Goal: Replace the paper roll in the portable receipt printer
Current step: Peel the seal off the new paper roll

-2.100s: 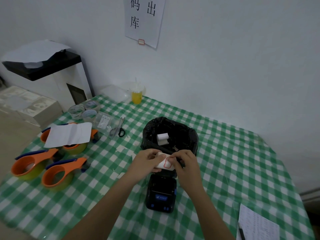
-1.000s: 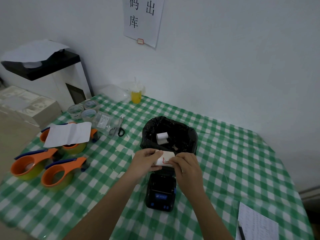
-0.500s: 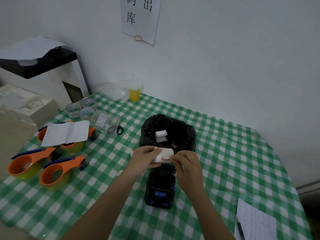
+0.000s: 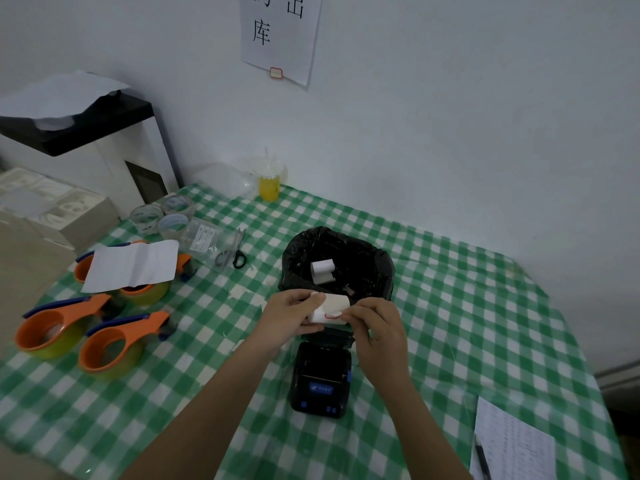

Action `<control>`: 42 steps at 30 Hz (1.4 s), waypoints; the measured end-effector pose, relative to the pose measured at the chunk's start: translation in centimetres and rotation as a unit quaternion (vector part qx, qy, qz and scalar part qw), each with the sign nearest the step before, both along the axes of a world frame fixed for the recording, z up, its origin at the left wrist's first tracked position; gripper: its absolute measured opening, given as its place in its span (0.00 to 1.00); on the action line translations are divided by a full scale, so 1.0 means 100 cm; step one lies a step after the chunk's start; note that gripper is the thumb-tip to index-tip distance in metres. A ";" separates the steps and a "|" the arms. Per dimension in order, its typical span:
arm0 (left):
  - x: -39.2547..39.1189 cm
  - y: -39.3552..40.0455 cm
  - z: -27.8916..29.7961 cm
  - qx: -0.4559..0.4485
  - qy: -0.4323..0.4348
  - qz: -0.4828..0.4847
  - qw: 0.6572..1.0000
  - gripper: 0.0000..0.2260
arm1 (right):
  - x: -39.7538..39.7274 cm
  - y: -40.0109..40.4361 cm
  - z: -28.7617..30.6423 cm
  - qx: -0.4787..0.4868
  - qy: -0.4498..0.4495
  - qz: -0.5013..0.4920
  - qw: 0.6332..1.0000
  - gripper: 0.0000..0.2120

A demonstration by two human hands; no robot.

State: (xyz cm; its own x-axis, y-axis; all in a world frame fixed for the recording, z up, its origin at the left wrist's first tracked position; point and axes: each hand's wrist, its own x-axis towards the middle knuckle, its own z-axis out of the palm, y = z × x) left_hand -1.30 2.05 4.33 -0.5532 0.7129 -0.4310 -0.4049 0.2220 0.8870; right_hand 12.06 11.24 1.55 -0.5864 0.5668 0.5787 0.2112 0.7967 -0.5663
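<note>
I hold a white paper roll with a red mark on it between both hands, just above the far end of the black portable receipt printer. My left hand grips the roll's left end. My right hand pinches its right edge near the red mark. The printer lies flat on the green checked tablecloth, blue label facing up; its far end is hidden by my hands. Another small white roll lies inside the black-bag-lined bin right behind my hands.
Three orange tape dispensers and a folded white paper sit at the left. Scissors, clear tape rolls and a yellow drink cup lie farther back. A printed sheet with a pen rests at the front right corner.
The roll has turned in my hands and my right fingers have shifted along its right edge. The view has drifted slightly; the printer and bin stay in place.
</note>
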 end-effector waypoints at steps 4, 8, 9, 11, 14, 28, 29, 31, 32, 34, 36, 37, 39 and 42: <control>0.000 0.001 0.000 -0.003 0.003 -0.013 1.000 0.08 | -0.001 0.001 -0.002 -0.026 0.014 0.003 1.000 0.09; 0.000 0.001 0.004 -0.012 0.003 -0.037 0.999 0.10 | 0.000 0.002 0.002 -0.070 0.011 0.044 0.997 0.05; -0.001 0.000 0.005 -0.017 0.003 -0.051 0.999 0.11 | 0.000 0.003 0.005 -0.100 -0.004 0.056 0.993 0.04; -0.001 -0.001 0.007 -0.026 0.004 -0.086 0.996 0.11 | 0.000 0.003 0.012 -0.179 -0.034 0.071 0.981 0.08; -0.002 0.000 0.009 -0.029 0.006 -0.111 0.993 0.12 | -0.001 0.002 0.018 -0.265 -0.041 0.076 0.960 0.11; 0.013 0.004 0.005 -0.017 0.190 -0.118 0.975 0.14 | -0.023 -0.013 0.023 -0.410 0.066 -0.005 0.910 0.08; 0.013 0.003 0.005 -0.009 0.200 -0.123 0.972 0.12 | -0.023 -0.013 0.023 -0.415 0.074 -0.009 0.907 0.08; 0.011 0.002 0.006 0.001 0.220 -0.124 0.968 0.10 | -0.023 -0.012 0.024 -0.422 0.082 -0.020 0.902 0.08; 0.010 0.002 0.006 0.007 0.224 -0.118 0.967 0.09 | -0.023 -0.012 0.024 -0.426 0.086 -0.023 0.901 0.08; 0.009 0.004 0.007 0.017 0.215 -0.100 0.971 0.10 | -0.024 -0.014 0.024 -0.435 0.090 -0.020 0.896 0.07; 0.009 0.006 0.007 0.030 0.188 -0.083 0.978 0.10 | -0.025 -0.015 0.025 -0.441 0.097 -0.014 0.892 0.07; 0.009 0.008 0.007 0.036 0.176 -0.079 0.981 0.11 | -0.026 -0.016 0.025 -0.444 0.101 -0.012 0.890 0.06; 0.008 0.009 0.008 0.046 0.159 -0.076 0.983 0.11 | -0.026 -0.017 0.025 -0.453 0.111 -0.010 0.885 0.06; 0.007 0.010 0.011 0.060 0.127 -0.067 0.988 0.11 | -0.023 -0.016 0.027 -0.461 0.126 -0.005 0.878 0.06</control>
State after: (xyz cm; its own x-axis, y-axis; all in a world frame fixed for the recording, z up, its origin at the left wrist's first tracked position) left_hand -0.63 3.06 5.46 -0.5297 0.8246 -0.1984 -0.1398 0.1458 0.9794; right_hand 9.79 9.65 4.27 -0.4977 0.8671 -0.0185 -0.0101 -0.0271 -0.9996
